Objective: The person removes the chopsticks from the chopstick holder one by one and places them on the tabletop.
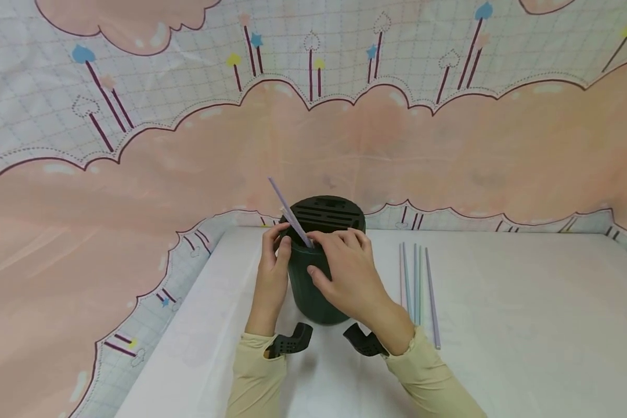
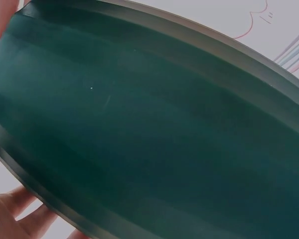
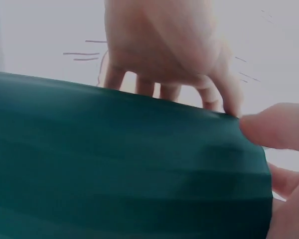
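Observation:
A dark green container (image 1: pixel 321 290) with a black slotted top (image 1: pixel 328 212) stands upright on the white table. Out of its near opening a purple stick (image 1: pixel 288 212), thin like a drinking straw, leans up to the left; its lower end is hidden. My left hand (image 1: pixel 273 273) grips the container's left side by the rim, fingers around the outer wall in the right wrist view. My right hand (image 1: pixel 350 273) lies over the near rim, fingertips bent toward the opening beside the stick and thumb by the outer wall. Whether its hidden fingertips touch the stick I cannot tell.
Several pastel straws (image 1: pixel 417 284) lie side by side on the white tabletop (image 1: pixel 528 302), right of the container. A pink patterned cloth (image 1: pixel 449 157) hangs behind the table and along its left. Each wrist wears a black mount (image 1: pixel 292 341).

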`<action>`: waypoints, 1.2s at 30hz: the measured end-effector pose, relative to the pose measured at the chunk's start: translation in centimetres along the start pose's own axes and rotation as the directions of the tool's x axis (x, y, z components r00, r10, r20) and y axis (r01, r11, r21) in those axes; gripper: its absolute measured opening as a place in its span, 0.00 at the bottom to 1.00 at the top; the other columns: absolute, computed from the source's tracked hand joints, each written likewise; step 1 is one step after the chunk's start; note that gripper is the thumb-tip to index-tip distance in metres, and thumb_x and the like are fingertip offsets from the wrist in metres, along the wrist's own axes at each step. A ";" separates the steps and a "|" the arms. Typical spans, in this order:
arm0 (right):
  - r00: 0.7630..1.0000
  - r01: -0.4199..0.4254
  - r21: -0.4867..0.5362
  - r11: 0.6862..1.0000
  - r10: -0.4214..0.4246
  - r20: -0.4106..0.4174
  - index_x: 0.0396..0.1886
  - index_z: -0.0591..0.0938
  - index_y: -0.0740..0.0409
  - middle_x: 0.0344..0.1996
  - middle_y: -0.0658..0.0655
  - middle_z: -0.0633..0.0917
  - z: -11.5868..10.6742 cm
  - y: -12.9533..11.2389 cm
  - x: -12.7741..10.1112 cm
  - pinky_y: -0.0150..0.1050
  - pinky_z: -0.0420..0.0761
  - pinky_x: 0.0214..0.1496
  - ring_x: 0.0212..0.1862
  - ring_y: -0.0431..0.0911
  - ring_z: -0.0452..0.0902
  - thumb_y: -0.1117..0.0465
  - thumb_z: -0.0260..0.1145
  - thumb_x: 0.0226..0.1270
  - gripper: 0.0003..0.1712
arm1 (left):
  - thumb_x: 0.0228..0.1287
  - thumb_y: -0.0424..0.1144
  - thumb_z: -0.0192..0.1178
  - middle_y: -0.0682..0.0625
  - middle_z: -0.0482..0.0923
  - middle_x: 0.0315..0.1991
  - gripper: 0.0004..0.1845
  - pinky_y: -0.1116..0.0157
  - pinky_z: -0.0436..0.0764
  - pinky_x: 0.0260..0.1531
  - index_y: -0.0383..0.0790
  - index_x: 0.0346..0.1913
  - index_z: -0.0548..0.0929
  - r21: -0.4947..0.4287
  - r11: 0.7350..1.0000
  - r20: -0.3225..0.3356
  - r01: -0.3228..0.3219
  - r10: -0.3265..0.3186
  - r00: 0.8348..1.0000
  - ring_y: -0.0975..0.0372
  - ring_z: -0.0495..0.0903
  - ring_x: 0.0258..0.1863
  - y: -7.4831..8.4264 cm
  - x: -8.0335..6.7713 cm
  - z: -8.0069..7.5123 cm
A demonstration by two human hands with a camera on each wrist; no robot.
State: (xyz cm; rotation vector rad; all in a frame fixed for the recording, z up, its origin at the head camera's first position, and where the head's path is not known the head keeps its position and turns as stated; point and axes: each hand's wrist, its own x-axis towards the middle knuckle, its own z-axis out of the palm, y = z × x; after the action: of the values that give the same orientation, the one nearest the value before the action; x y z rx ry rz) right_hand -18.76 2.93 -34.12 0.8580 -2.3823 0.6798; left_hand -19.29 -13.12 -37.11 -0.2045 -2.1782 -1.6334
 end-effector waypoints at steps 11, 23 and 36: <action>0.981 -0.017 0.146 0.989 0.044 -0.188 0.46 0.77 0.55 0.41 0.51 0.78 0.8 0.3 0.1 0.46 0.54 0.60 0.49 0.46 0.68 0.55 0.52 0.67 0.14 | 0.67 0.54 0.41 0.58 0.54 0.64 0.19 0.50 0.60 0.56 0.61 0.60 0.62 -0.016 1.000 0.008 -0.014 0.014 1.000 0.60 0.55 0.63 -0.7 0.0 -0.1; 0.915 0.002 0.518 0.856 0.206 -0.346 0.43 0.79 0.52 0.37 0.46 0.76 -0.3 1.5 -0.1 0.36 0.69 0.43 0.41 0.40 0.69 0.61 0.56 0.65 0.09 | 0.67 0.52 0.42 0.55 0.56 0.64 0.18 0.52 0.60 0.57 0.58 0.59 0.62 -0.026 0.999 0.011 -0.036 0.036 0.999 0.59 0.56 0.63 -0.8 0.0 -0.1; 0.759 0.359 0.820 0.447 0.371 -0.535 0.45 0.69 0.76 0.31 0.67 0.77 -4.7 2.0 -0.3 0.45 0.77 0.42 0.34 0.55 0.78 0.77 0.48 0.64 0.11 | 0.68 0.53 0.41 0.61 0.56 0.63 0.17 0.51 0.63 0.55 0.62 0.58 0.62 -0.002 0.999 0.006 -0.052 0.052 0.999 0.59 0.57 0.62 -0.7 -0.1 -0.5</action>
State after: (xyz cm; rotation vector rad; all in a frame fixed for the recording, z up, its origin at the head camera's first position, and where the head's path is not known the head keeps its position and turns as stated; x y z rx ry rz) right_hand -18.55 7.26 -31.33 0.7574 -1.2051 1.9998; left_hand -19.36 -13.79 -37.62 -0.2652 -2.1571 -1.6086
